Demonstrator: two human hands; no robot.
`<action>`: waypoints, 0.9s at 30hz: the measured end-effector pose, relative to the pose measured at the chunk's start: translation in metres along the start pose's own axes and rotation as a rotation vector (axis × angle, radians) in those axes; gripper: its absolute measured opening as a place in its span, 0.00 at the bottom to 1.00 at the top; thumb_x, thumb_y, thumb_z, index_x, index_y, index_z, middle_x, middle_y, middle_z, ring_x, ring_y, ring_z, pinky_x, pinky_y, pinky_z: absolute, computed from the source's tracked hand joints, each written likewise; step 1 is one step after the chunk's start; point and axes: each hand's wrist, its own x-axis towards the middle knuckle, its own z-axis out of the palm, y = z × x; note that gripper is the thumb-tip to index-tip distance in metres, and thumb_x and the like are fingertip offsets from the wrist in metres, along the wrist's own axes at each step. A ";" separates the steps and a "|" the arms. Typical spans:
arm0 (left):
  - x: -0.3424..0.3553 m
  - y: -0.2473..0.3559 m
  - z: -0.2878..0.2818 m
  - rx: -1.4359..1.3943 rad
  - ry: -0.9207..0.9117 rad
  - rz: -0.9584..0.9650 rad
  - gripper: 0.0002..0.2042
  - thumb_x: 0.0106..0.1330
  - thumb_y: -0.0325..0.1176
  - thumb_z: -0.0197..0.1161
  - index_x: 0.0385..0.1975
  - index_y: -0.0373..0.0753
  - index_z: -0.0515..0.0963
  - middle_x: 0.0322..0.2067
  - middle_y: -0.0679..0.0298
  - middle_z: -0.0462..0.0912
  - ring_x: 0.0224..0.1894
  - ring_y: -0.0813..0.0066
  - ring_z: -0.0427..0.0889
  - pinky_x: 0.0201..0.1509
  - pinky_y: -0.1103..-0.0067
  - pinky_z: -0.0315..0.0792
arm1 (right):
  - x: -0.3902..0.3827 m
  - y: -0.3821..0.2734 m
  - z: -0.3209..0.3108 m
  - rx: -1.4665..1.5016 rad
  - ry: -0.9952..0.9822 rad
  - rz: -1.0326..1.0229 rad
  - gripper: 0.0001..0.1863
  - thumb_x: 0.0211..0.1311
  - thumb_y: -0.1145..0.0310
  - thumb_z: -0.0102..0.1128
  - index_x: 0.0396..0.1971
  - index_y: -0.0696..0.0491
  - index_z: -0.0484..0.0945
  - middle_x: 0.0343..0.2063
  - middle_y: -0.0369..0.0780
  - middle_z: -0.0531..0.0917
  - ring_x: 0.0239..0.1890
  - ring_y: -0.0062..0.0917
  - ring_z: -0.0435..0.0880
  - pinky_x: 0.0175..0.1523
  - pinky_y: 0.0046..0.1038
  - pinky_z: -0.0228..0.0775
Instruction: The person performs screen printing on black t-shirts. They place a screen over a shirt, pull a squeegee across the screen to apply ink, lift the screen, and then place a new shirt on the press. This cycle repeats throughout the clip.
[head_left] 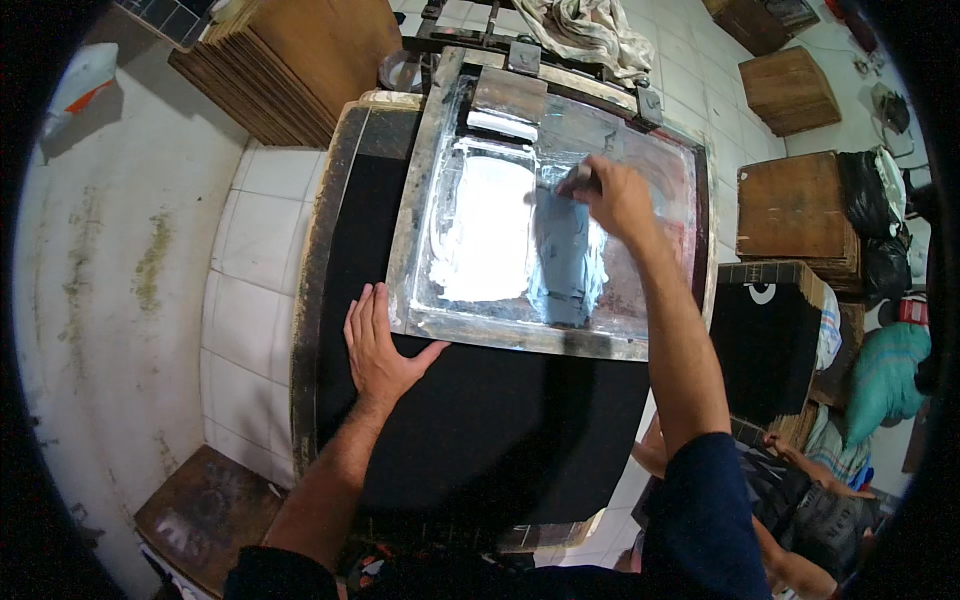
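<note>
A screen-printing frame (520,345) lies over a black fabric panel (480,425) on a board. White ink (487,225) covers the left part of its mesh, with a blue-grey smeared strip (562,250) alongside. My right hand (622,200) is closed around a small dark tool (578,181) above that strip; the fingers partly hide it, so its kind cannot be told. My left hand (380,345) rests with fingers stretched at the frame's near left corner, thumb along the near edge. A wide squeegee (508,95) with a wooden handle leans at the mesh's far end, its blade white with ink.
Metal hinge clamps (525,57) hold the frame's far side, beside a crumpled cloth (590,35). Stacked boards (290,65) stand at far left. Another board with black fabric (765,340) lies to the right; a person (815,500) is at the lower right.
</note>
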 end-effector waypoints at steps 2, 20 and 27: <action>0.002 0.000 -0.001 0.006 -0.007 -0.007 0.58 0.52 0.61 0.79 0.75 0.31 0.54 0.70 0.44 0.64 0.76 0.51 0.59 0.80 0.51 0.49 | -0.040 -0.009 -0.002 0.030 -0.067 -0.016 0.14 0.54 0.71 0.74 0.41 0.51 0.83 0.35 0.48 0.88 0.40 0.49 0.87 0.45 0.46 0.77; 0.001 0.002 0.001 0.002 -0.003 -0.003 0.58 0.51 0.58 0.81 0.75 0.31 0.55 0.70 0.43 0.63 0.76 0.50 0.60 0.79 0.50 0.50 | -0.077 -0.027 -0.014 0.054 -0.065 -0.046 0.09 0.55 0.75 0.71 0.36 0.51 0.85 0.33 0.49 0.87 0.38 0.48 0.87 0.42 0.45 0.76; 0.000 0.002 0.003 0.040 0.013 0.014 0.58 0.52 0.59 0.80 0.75 0.30 0.55 0.70 0.42 0.64 0.76 0.51 0.60 0.79 0.51 0.51 | 0.012 0.004 0.000 0.041 0.109 -0.045 0.13 0.57 0.69 0.73 0.40 0.53 0.81 0.36 0.49 0.88 0.42 0.50 0.86 0.45 0.45 0.77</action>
